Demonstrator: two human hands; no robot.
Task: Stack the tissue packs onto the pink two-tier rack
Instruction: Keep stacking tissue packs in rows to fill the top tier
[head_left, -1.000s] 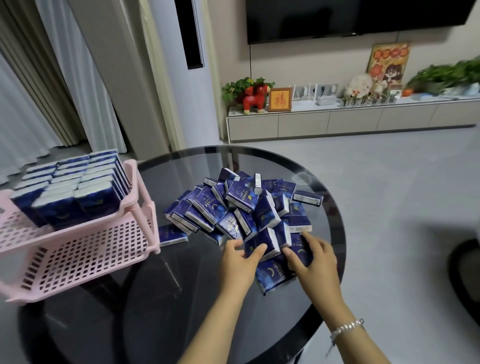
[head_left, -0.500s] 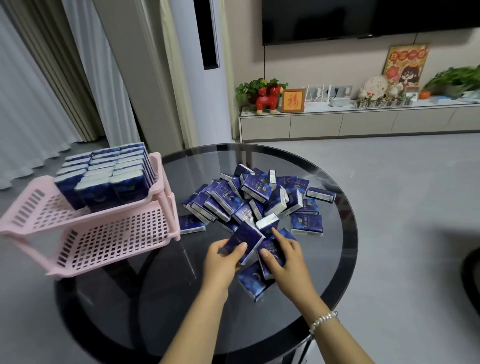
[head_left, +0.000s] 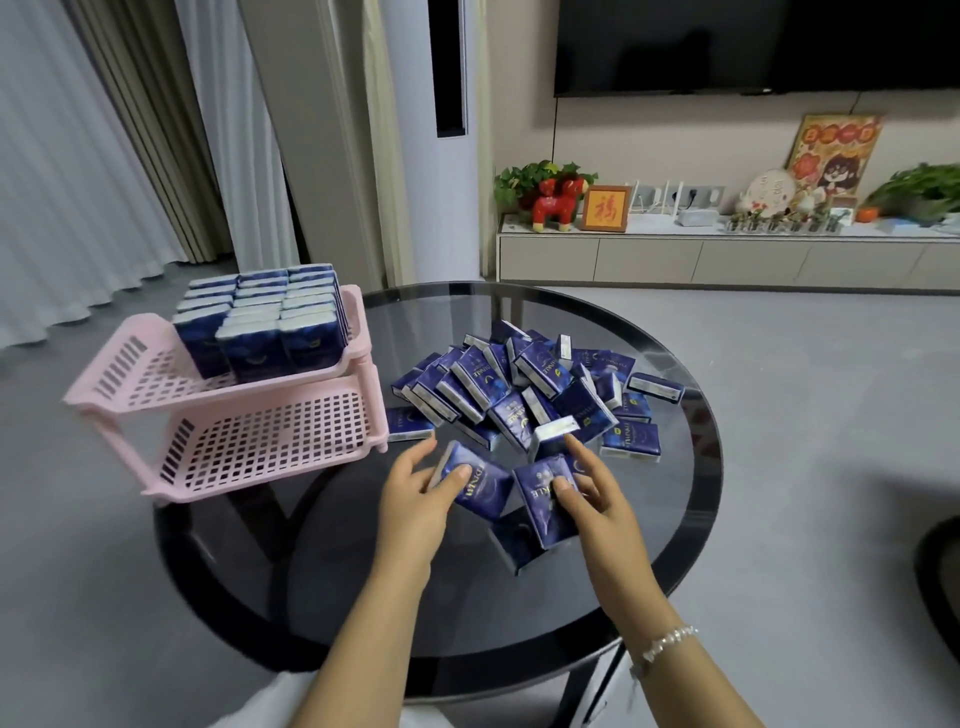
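Since a moment ago both hands have drawn packs nearer: left hand (head_left: 415, 499) fingers (head_left: 460, 474) clamp one dark blue tissue pack (head_left: 478, 483), its long axis running toward the far left, while right hand (head_left: 597, 499) fingers (head_left: 563, 484) press a second pack (head_left: 545, 501) lying lengthwise away. Behind them a loose heap of blue packs (head_left: 524, 389) covers the round dark glass desk (head_left: 675, 519). At left, the pink two-tier plastic rack (head_left: 249, 447) holds three rows of upright packs (head_left: 265, 322) on top; its lower tier is bare.
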